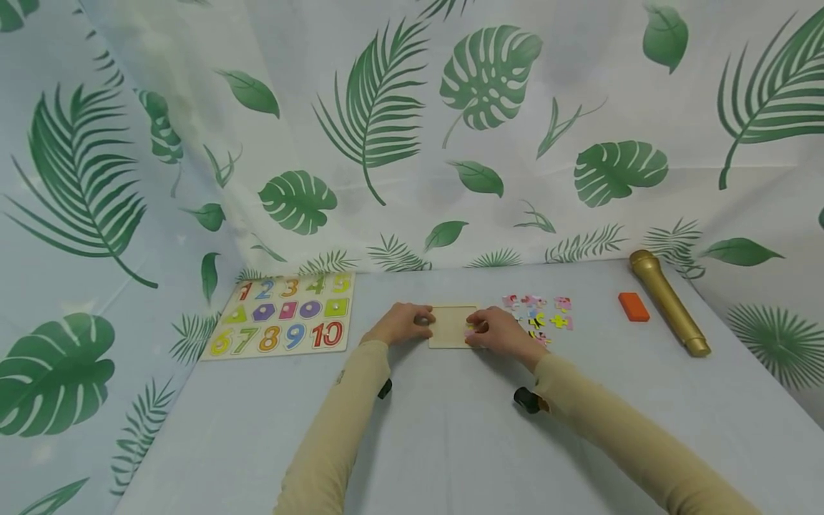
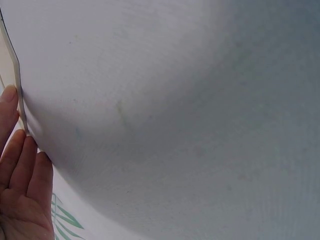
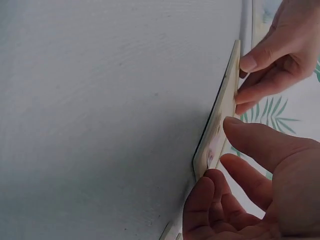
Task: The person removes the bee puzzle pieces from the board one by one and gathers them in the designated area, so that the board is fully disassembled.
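Note:
A small pale wooden puzzle tray (image 1: pixel 449 327) lies flat before me. My left hand (image 1: pixel 405 323) holds its left edge, thumb and fingertips against the rim; the left wrist view shows this hand (image 2: pixel 22 185) at the far left, beside the tray's edge (image 2: pixel 19 75). At the tray's right end, my right hand (image 1: pixel 505 332) has its thumb and fingers around a pinkish jigsaw piece (image 1: pixel 470 332). The right wrist view shows the piece (image 3: pixel 212 147) on the tray, between the thumb and fingertips. Curled fingers partly hide it.
Several loose jigsaw pieces (image 1: pixel 558 322) lie right of the tray, partly behind my right hand. Farther right are an orange block (image 1: pixel 634 307) and a gold microphone (image 1: pixel 669 304). A number-and-shape board (image 1: pixel 305 343) lies on the left. Leaf-printed cloth (image 1: pixel 412 236) rises behind the table.

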Demonstrator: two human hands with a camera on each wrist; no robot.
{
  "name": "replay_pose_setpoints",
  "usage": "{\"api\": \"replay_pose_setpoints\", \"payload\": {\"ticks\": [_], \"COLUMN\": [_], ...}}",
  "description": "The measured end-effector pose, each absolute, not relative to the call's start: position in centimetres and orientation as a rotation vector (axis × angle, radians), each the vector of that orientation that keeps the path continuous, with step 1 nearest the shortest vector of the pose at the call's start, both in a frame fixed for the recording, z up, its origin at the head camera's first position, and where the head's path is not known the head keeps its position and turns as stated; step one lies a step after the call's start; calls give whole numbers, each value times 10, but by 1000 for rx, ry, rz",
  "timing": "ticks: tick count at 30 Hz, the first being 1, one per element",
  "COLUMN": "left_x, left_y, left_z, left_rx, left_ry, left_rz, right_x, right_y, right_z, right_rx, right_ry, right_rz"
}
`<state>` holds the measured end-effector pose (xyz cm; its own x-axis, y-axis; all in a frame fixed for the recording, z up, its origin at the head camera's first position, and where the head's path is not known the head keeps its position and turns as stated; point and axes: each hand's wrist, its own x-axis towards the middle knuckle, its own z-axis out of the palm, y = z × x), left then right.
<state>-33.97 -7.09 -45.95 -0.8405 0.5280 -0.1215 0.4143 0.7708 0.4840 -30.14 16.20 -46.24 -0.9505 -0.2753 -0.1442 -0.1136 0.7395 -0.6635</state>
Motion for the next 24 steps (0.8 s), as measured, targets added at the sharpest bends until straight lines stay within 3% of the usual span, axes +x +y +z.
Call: {"api": "replay_pose_setpoints", "payload": {"ticks": [7,24], "left_x": [-340,-339], "left_y": [-70,-71], "left_z": [-459,-459], "left_rx": [739,740], "left_ry": [2718,2724], "left_rz": [653,645], "right_x": [-301,-299], "right_y": [162,163], "right_z": [-460,-460], "right_rx": [-421,-396], "right_ry": [2766,2712], "right_rz": [-913,-920]}}
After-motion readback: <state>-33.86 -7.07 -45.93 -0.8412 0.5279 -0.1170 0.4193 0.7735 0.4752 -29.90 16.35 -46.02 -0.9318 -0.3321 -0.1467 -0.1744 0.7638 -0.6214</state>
